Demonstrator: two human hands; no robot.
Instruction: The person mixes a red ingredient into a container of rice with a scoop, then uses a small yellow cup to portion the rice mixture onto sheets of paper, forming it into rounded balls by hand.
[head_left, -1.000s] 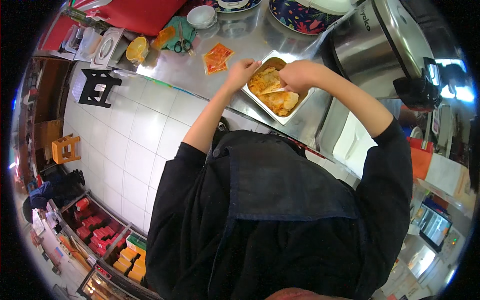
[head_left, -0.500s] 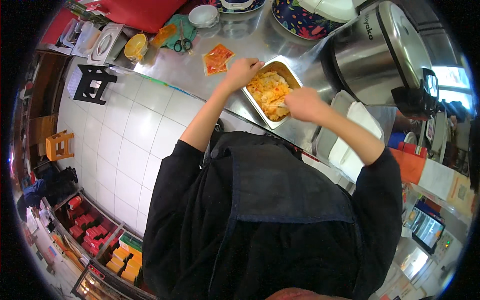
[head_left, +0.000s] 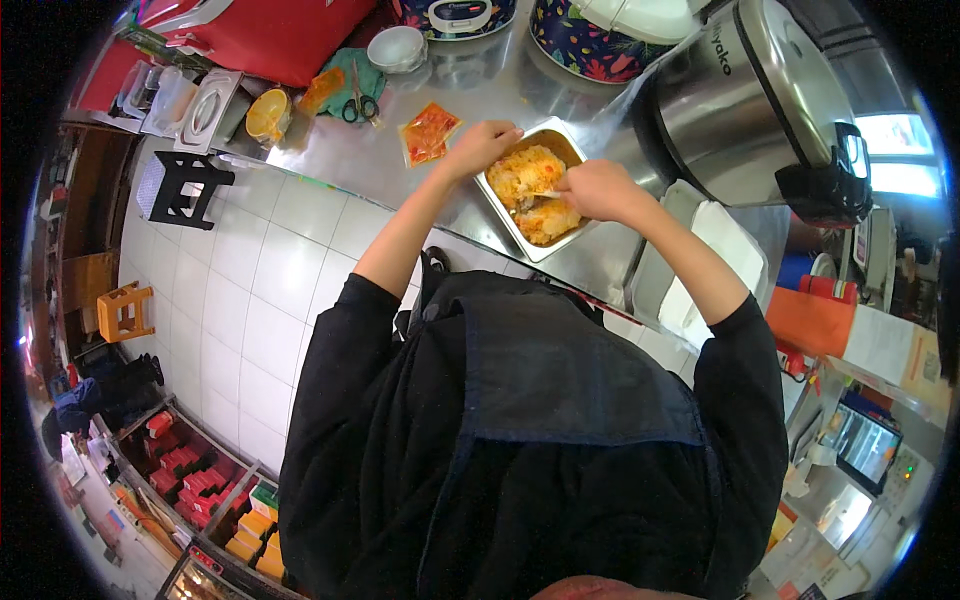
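Orange-yellow rice (head_left: 525, 168) with small red bits lies in a rectangular steel pan (head_left: 562, 145) on the counter. At the pan's far left corner, my left hand (head_left: 482, 147) has its fingers closed on the rim. My right hand (head_left: 597, 190) is closed around a pale, slim utensil (head_left: 545, 194) over the pan. Its tip reaches into a gap that splits the rice into two heaps; whether it is a spoon or a paddle I cannot tell. Left of my left hand lies a flat clear packet of orange-red sauce (head_left: 430, 134).
Right of the pan stand a large steel rice cooker (head_left: 735, 110) and a grey tray (head_left: 650, 280) with white containers. Scissors (head_left: 360, 100) rest on a green cloth, near clear bowls (head_left: 397, 50) and a yellow cup (head_left: 268, 117). A dark patterned pot (head_left: 575, 45) stands at the back.
A furrow has opened across the rice, which was one mass before. My right hand has shifted slightly up and left with the utensil. My left hand stays on the rim.
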